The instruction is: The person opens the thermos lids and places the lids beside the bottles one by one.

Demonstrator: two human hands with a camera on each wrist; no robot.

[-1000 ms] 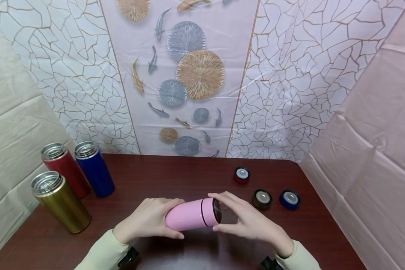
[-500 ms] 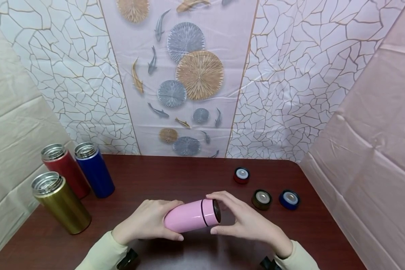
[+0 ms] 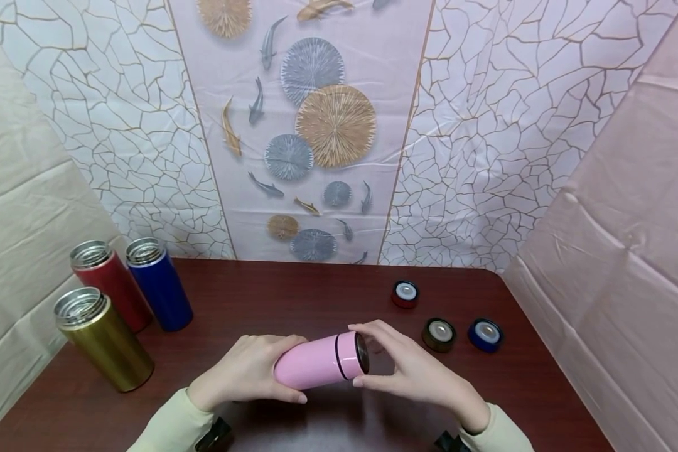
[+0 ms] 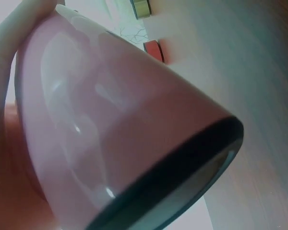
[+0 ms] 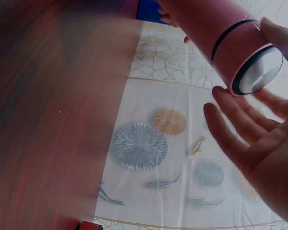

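Note:
Held sideways above the table is a pink thermos bottle [image 3: 307, 363], with its lid end tilted slightly up to the right. My left hand [image 3: 248, 367] grips the bottle round its base end. A dark ring separates the body from the pink lid [image 3: 350, 356], which has a shiny metal disc on its end. My right hand [image 3: 409, 364] has thumb and fingertips on opposite sides of that lid, also seen in the right wrist view, where the thumb [image 5: 281, 40] lies along the lid's edge. Most of the left wrist view is filled by the pink bottle [image 4: 110, 110].
At the left stand three lidless thermos bottles: red [image 3: 113, 285], blue [image 3: 159, 289] and gold [image 3: 107, 345]. Red [image 3: 405, 294], dark green [image 3: 438, 334] and blue [image 3: 485, 334] lids lie on the right of the dark wooden table [image 3: 294, 289]. Patterned cloth [image 3: 463, 207] hangs behind.
Both hands and the pink bottle stay almost in place. The right fingertips shift very slightly on the lid.

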